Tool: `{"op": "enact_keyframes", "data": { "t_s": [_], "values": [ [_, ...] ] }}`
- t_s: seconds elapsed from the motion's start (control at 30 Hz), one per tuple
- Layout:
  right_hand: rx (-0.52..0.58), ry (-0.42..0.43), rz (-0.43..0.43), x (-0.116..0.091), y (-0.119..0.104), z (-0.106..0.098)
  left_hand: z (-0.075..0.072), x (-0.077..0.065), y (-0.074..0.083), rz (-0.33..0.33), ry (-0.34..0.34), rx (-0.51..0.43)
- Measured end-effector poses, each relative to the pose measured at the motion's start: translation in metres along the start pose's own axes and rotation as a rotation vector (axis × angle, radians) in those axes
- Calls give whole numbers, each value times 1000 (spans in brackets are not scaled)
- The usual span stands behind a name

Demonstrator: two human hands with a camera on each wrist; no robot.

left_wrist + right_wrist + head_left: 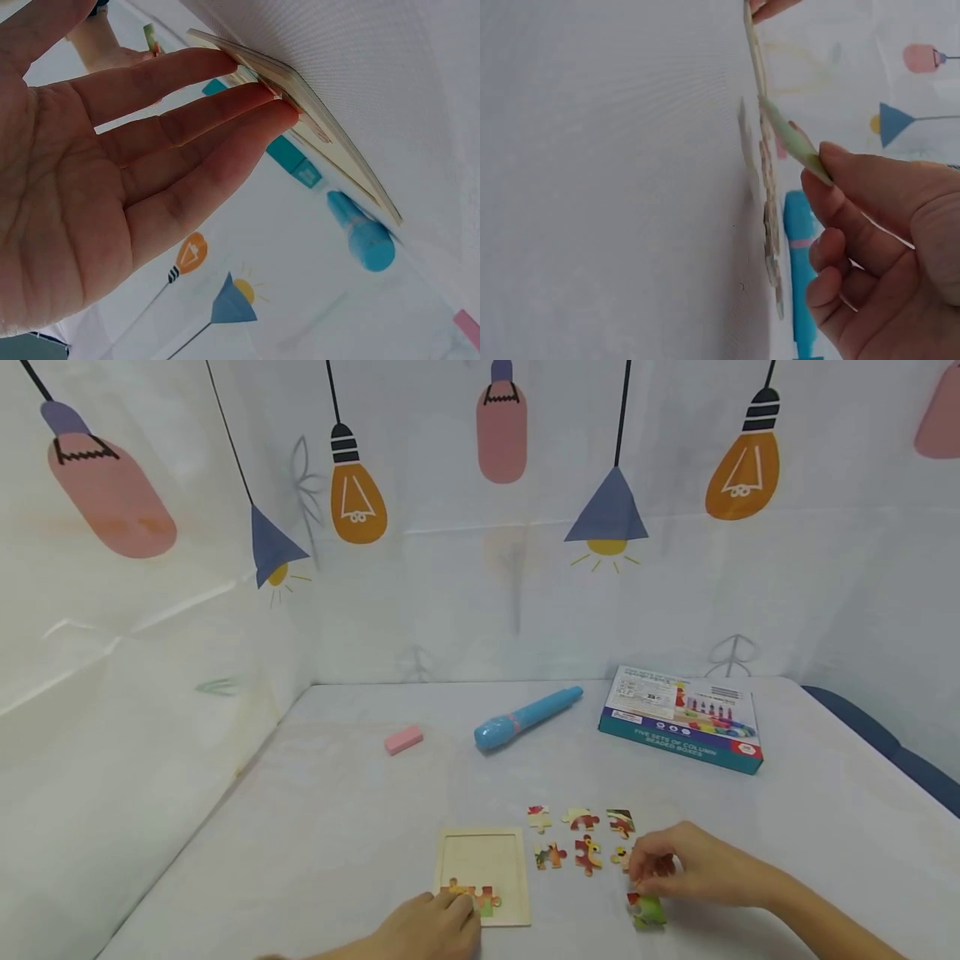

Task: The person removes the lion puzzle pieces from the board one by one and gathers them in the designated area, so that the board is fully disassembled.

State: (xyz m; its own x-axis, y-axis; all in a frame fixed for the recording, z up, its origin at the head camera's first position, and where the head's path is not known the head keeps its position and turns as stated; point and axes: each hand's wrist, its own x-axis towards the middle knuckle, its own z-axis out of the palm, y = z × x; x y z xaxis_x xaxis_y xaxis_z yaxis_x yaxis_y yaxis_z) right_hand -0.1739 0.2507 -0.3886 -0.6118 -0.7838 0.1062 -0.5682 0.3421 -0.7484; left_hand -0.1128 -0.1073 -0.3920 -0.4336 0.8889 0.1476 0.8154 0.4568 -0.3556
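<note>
A pale wooden puzzle tray (480, 856) lies on the white table, with joined puzzle pieces (487, 900) along its near edge. My left hand (431, 928) rests its fingertips on the tray's near-left part; in the left wrist view the fingers (187, 157) are nearly straight and grip nothing. Between thumb and index finger, my right hand (701, 867) pinches a green puzzle piece (648, 912), which is tilted above the table in the right wrist view. Several loose puzzle pieces (587, 855) lie in two rows between the tray and the right hand, one partly hidden by its fingers.
Farther back are a pink block (403, 740), a blue microphone-shaped object (528, 717) and a flat printed box (681, 718) at the right. A white sheet printed with lamps (450, 602) hangs behind the table. A dark blue chair edge (862, 727) shows beyond the right side.
</note>
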Motion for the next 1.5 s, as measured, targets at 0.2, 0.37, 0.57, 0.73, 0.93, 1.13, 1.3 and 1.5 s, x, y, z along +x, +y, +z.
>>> {"op": "enact_keyframes", "data": {
  "t_s": [0.2, 0.37, 0.57, 0.73, 0.93, 1.13, 1.3, 1.5],
  "values": [
    [5, 11, 10, -2, 5, 0, -2, 0, 0, -4, -9, -26],
    [9, 22, 40, -3, 11, 2, 0, 1, -1, 9, 4, -16],
    [-37, 49, 38, -4, 18, 6, 3, 0, -1, 37, 128, 58],
    [-100, 80, 20, -3, 19, 8, 4, 0, -1, 40, 158, 74],
    [-138, 92, 50, -4, 17, 6, 4, -1, -2, 49, 155, 81],
    [-162, 106, 34, -5, 16, 5, 1, 1, -3, 45, 87, 60],
    [-166, 117, 49, -4, 13, 5, -1, 1, -4, 37, 52, 68],
    [-156, 129, 58, -4, 9, 5, 4, -4, -7, 77, 183, 161]
  ]
}}
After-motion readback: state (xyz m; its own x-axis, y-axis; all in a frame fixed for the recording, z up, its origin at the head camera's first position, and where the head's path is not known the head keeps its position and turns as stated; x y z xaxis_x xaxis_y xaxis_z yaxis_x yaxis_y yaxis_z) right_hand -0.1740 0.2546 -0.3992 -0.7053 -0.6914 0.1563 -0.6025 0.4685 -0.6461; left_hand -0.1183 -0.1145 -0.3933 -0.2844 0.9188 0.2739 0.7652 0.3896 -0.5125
